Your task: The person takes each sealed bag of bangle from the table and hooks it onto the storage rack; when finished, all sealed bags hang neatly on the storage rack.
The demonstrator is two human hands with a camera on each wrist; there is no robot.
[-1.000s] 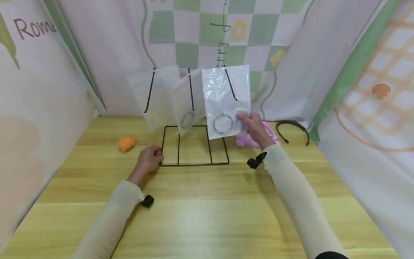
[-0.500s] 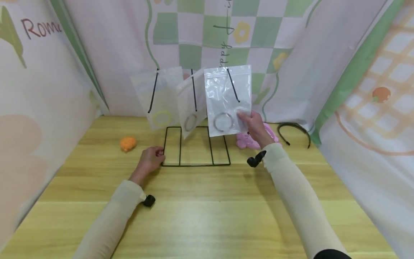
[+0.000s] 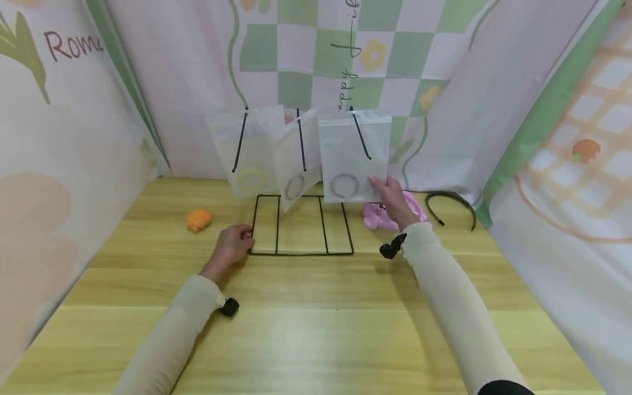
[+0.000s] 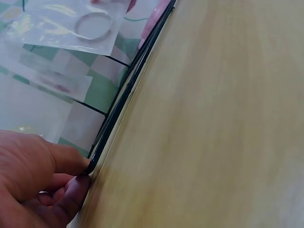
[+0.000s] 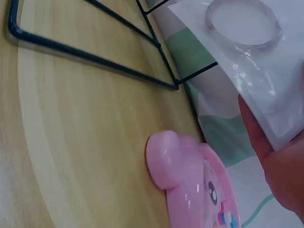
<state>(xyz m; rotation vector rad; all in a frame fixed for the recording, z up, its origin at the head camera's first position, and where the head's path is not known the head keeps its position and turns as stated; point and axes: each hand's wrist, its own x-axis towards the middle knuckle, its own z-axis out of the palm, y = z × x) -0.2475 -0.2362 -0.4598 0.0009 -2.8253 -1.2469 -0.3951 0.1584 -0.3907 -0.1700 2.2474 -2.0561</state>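
A black wire display rack [image 3: 302,253] stands on the table with three hooks pointing forward. My left hand [image 3: 229,247] pinches the front left corner of its base; in the left wrist view, thumb and fingers [image 4: 71,159] meet at the wire. On the right hook hangs a clear zip bag [image 3: 345,148] with a ring-shaped bangle [image 3: 344,186] inside. Its lower right corner is held by my right hand [image 3: 392,200], thumb in front and fingers behind. Similar bags hang on the middle hook [image 3: 301,148] and left hook [image 3: 239,145], the left bag holding a yellow ring [image 3: 250,180].
An orange scrunchie-like item [image 3: 199,220] lies left of the rack. Behind my right hand is a pink plastic piece [image 3: 377,217] with a cartoon face, and a dark headband [image 3: 451,200] lies farther right. Patterned curtains [image 3: 187,82] close off the back and sides.
The right bag's lower edge has swung back toward the rack with my right hand, and its glare has faded. The left hand keeps its grip at the corner. The head view has shifted slightly.
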